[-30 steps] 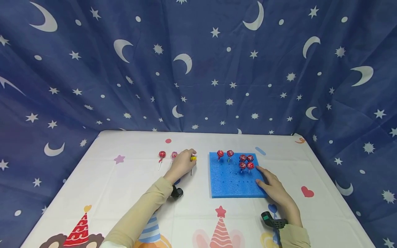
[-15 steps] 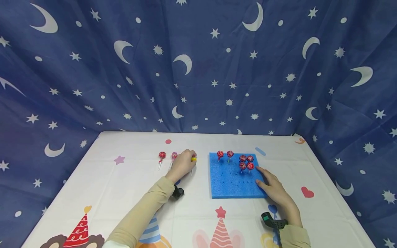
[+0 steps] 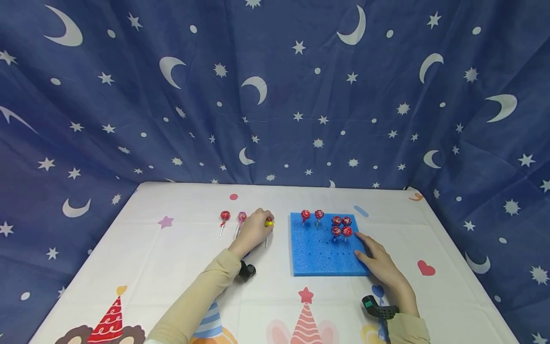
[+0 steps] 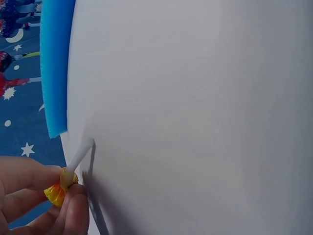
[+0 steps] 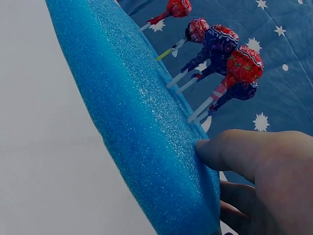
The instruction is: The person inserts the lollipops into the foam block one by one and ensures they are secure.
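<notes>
Left wrist view: I have the yellow lollipop (image 4: 55, 195) pinched in the left hand (image 3: 253, 230), thumb and fingers closed round the wrapper's neck, its white stick (image 4: 80, 155) poking clear. The lollipop is over the white tablecloth (image 3: 275, 282), left of the blue foam block (image 3: 313, 264) and apart from it; whether the stick's tip touches the cloth I can't quite tell. I judge it light, the candy hard, the wrapper slick enough to twist in a loose pinch. I'd take hold right at that neck or high on the stick, since the stick is thin and could bend. My right hand (image 3: 382, 263) rests along the block's right side, fingers extended, thumb against the foam, not wrapped round it. The foam looks light and easily dented, so gentle pressure at the edge suits it
</notes>
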Demonstrator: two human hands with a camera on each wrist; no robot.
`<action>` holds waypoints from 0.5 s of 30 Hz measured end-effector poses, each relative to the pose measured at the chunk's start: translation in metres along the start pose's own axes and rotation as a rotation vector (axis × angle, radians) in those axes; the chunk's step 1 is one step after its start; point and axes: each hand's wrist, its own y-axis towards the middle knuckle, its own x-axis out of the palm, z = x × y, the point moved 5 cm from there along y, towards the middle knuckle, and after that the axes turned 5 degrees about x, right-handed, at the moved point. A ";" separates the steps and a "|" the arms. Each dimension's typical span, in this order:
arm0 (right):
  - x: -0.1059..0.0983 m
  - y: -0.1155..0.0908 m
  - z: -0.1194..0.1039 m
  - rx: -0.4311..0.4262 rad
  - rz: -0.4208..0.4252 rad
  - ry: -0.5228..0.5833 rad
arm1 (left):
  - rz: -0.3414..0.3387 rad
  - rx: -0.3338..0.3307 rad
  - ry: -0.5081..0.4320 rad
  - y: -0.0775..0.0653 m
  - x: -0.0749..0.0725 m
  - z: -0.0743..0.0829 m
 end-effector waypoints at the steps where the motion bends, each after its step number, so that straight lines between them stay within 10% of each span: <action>1: 0.000 0.000 0.000 -0.001 0.000 -0.002 | 0.007 0.006 -0.009 -0.001 0.000 0.001; 15: 0.000 0.000 0.000 -0.006 0.012 -0.021 | 0.068 0.004 -0.120 -0.009 -0.005 0.013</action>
